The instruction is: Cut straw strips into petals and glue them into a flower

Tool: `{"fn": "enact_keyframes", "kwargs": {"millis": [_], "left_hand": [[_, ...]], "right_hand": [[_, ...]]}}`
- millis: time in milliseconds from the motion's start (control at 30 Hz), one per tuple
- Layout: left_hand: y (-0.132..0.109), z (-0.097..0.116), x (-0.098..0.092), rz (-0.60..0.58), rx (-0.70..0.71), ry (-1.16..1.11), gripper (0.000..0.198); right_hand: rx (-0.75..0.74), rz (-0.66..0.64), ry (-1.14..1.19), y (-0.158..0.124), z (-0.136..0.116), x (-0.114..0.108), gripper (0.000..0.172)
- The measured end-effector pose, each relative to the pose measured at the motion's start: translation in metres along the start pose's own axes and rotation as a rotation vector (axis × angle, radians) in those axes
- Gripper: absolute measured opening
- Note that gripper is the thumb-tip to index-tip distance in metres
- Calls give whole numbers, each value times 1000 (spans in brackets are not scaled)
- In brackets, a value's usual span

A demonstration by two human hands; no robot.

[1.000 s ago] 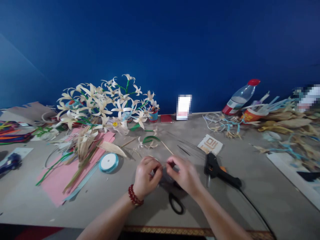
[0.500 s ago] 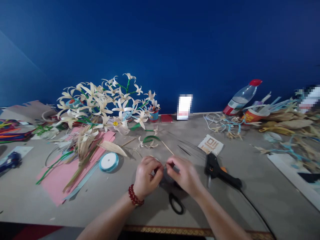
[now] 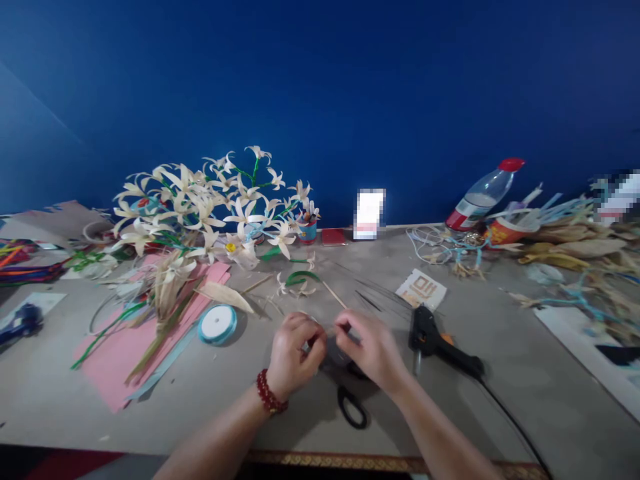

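Almost nothing has moved since the earlier frames. Both hands have stayed at the same spot in the middle of the tabletop (image 3: 500, 400), and only the right hand's fingers have shifted a little.

The left hand (image 3: 293, 357), with a red bead bracelet (image 3: 269, 393) on its wrist, is curled with thumb and forefinger closed. The right hand (image 3: 375, 353) meets it fingertip to fingertip. Between them they pinch a small piece (image 3: 330, 331), too small and too hidden to identify. It is held just above the tabletop, over the black scissors (image 3: 342, 399), whose handle loop shows below the hands.

This looks like fine fingertip work. It would go best with both wrists resting on the tabletop, a light grip near the very ends of the piece, and small turns of the fingers rather than of the arms.

The glue gun (image 3: 440, 343) lies just right of the right hand, nozzle toward it, so that elbow is best kept still. A blue ribbon spool (image 3: 217, 325) and the straw flower bouquet (image 3: 210, 207) lie well to the left.
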State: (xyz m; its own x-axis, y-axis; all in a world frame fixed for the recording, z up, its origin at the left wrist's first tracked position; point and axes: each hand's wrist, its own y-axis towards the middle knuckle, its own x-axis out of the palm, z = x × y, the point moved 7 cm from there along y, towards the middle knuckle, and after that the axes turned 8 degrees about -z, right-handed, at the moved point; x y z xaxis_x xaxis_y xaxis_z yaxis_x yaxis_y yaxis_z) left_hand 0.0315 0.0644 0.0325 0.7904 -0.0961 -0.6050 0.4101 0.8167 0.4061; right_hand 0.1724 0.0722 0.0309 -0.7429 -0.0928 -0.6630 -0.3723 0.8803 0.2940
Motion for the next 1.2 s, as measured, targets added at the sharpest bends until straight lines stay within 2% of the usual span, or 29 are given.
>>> {"fn": "enact_keyframes", "kwargs": {"millis": [100,267,400,567,667,800,967,1067,1200], "left_hand": [[-1,-2,-1,6,-9,-6,16],[-1,-3,-3,15,-22,-3,16],[-1,-1,-2,14,-15,8,15],[-1,-5,-4,33,-37,2,16],[-2,-7,-7,54,-48,-4,16],[-1,-5,-6,47,-38,-8,16],[-1,-1,-3,45,-27,10,16],[-1,-1,-3,50,-26,15,15],[-2,-6,-4,61,-56,9,17]], "right_hand": [[40,62,44,-1,7,-10,8],[27,-51,79,1,-6,4,5],[30,-50,37,0,-7,11,8],[40,49,-79,-2,5,-2,9],[58,81,-43,-3,6,-7,9],[44,-15,34,-3,-4,7,6],[62,-42,-5,-4,-4,19,8],[50,-14,-49,-5,0,13,7],[72,87,-124,-5,5,-4,10]]}}
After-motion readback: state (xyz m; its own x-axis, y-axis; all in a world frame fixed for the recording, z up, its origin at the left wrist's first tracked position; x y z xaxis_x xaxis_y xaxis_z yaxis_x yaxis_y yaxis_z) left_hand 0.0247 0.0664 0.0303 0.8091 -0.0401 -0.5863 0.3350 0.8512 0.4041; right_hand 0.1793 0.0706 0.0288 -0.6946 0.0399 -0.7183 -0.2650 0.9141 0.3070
